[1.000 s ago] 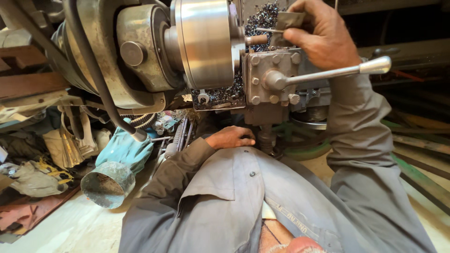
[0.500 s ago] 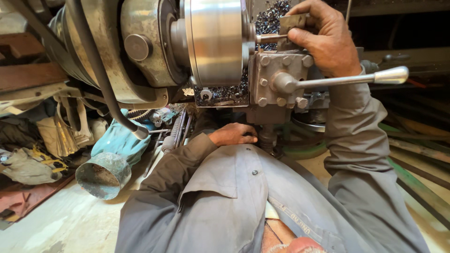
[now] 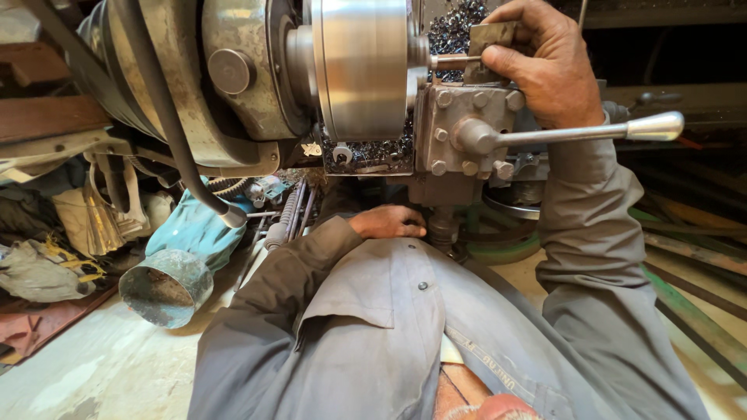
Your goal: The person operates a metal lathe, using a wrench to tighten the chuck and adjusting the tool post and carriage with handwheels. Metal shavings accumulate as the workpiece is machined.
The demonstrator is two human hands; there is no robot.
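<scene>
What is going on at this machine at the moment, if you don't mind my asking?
A person in grey work clothes stands at a metal lathe. Their right hand grips a small metal block on top of the tool post, beside the shiny chuck. Their left hand is down below the carriage, at a control that is mostly hidden. A long lever handle sticks out to the right, untouched. Dark metal chips lie under the chuck.

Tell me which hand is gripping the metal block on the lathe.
The right hand, raised beside the chuck, grips the block. The left hand sits low under the carriage.
</scene>
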